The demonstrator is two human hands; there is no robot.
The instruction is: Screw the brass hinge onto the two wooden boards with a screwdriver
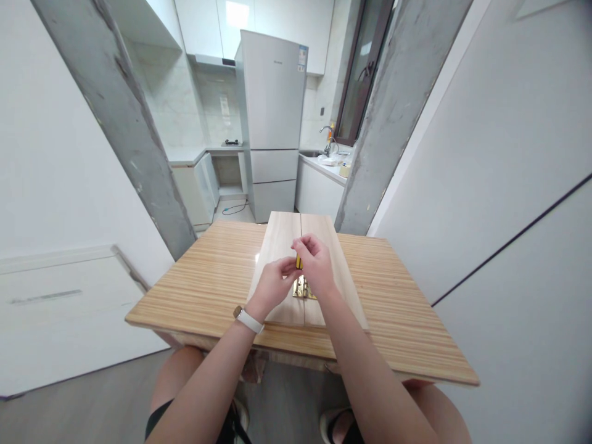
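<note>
Two pale wooden boards [277, 246] lie side by side on a striped wooden table [203, 277], joined over their seam by a brass hinge [303, 288]. My right hand [315, 264] grips a small yellow and black tool [298, 261] upright above the hinge. My left hand [274, 283], with a white watch band on its wrist, touches the lower part of the same tool with its fingertips, just left of the hinge. Most of the tool is hidden by my fingers.
The table's near edge is above my knees. Grey concrete pillars [115, 123] stand at the far left and right of the table. Behind is a kitchen with a white fridge [272, 123], a counter and a sink tap [327, 139]. A white wall panel runs along the right.
</note>
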